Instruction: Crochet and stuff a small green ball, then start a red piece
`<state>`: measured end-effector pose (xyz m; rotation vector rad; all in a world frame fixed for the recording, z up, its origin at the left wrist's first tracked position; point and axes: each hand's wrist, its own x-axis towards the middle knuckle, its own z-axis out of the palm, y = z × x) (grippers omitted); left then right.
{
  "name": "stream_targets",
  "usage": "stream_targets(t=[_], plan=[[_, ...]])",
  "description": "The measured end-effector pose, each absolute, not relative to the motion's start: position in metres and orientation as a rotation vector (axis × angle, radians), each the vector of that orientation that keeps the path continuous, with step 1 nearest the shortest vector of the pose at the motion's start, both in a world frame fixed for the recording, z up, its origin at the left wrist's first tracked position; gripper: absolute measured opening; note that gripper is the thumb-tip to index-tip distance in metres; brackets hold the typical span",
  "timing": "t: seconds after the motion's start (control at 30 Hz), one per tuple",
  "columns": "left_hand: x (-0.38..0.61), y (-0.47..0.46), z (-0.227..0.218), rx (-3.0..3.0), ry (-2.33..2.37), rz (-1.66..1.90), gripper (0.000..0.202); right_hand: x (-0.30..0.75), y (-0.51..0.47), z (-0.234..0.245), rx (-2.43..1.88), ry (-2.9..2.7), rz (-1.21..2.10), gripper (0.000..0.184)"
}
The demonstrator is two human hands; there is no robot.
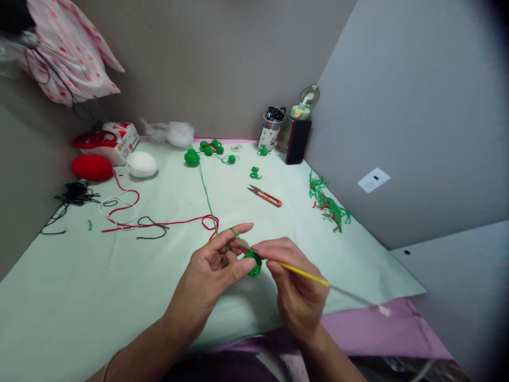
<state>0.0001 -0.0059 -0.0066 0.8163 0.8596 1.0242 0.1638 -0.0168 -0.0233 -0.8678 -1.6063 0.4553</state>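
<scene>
Leading down from the green ball, a green strand is running to our left hand, where we are pinching the green crocheted piece above the pale tabletop; our right hand is grasping the yellow hook, pointing its front end at the piece.

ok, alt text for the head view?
A person's left hand holds a small green yarn piece while the right hand holds a slim yellow-gripped tool against it. A green strand runs from the left hand to a green ball on a pale cloth. Orange-handled snips lie beyond, a red ball and white ball at left.
</scene>
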Motion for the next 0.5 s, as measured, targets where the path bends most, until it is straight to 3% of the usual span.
stream_targets(t=[0.1,0.17,0.33,0.5], plan=[[0.000,-0.004,-0.007,0.724,0.821,1.002,0.051,0.167,-0.021,-0.030,-0.884,-1.822,0.066,0.041],[-0.002,-0.002,-0.006,0.612,0.752,0.926,0.051,0.169,-0.022,-0.032,-0.864,-1.833,0.027,0.042],[-0.009,0.004,-0.001,0.561,0.710,0.896,0.039,0.169,-0.015,-0.023,-0.819,-1.337,0.588,0.021],[-0.007,-0.001,-0.002,0.835,0.795,0.907,0.042,0.168,-0.009,-0.023,-0.798,-1.313,0.909,0.015]])
